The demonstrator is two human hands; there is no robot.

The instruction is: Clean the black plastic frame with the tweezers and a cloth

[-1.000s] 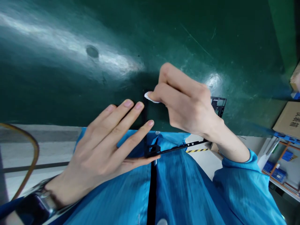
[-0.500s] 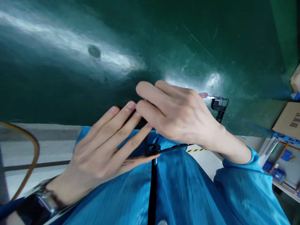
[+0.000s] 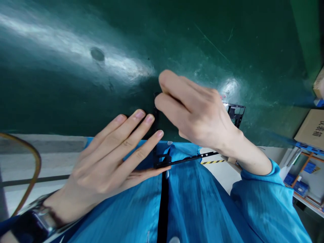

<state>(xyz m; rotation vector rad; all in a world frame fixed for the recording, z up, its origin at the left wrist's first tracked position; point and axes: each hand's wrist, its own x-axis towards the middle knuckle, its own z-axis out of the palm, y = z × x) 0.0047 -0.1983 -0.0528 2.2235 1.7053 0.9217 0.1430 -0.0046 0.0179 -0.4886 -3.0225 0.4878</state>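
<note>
A thin black rectangular frame overhangs the near edge of the green tabletop, close to my blue jacket. My left hand holds its left side, with fingers stretched along it and the thumb under the near corner. Over the frame, my right hand is closed, its curled fingertips at the far left corner. What they pinch is hidden beneath the hand. A small red bit peeks out behind the right knuckles; I cannot tell what it belongs to. Black fittings show at the frame's right end.
A cardboard box stands at the right beyond the table, near a shelf with blue bins. A yellowish hose curves at the lower left. The tabletop has a dark round spot and scratches.
My right hand has moved away from me and slightly right, off the left fingertips, uncovering more of the frame's left side. The left hand has shifted slightly left and keeps its hold.
</note>
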